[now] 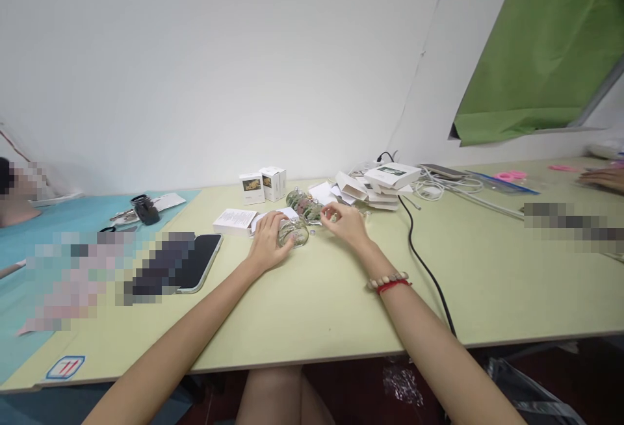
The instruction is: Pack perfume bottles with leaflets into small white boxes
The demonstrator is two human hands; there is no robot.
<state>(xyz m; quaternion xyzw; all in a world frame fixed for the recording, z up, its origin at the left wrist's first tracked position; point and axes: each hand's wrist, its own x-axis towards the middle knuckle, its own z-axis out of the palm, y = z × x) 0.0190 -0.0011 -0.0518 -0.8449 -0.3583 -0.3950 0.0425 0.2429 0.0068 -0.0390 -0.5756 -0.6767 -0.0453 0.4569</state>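
Note:
On the table, my left hand [269,241] is closed on a round, flat, clear glass bottle [299,235] with greenish matter inside, its thumb against the near side. My right hand [348,225] is to its right, the thumb and fingers pinched together around something too small to make out. Just beyond the hands are more round glass pieces [303,205] with green and reddish contents, packed close to one another. An open white carton [234,221] lies left of my left hand.
Small white boxes [251,189] stand by the wall. White cartons [392,175] pile up behind my right hand, with white cables [453,184] beside them. A black cord [423,256] crosses the table. On the left are a phone [202,262] and a dark jar [145,209].

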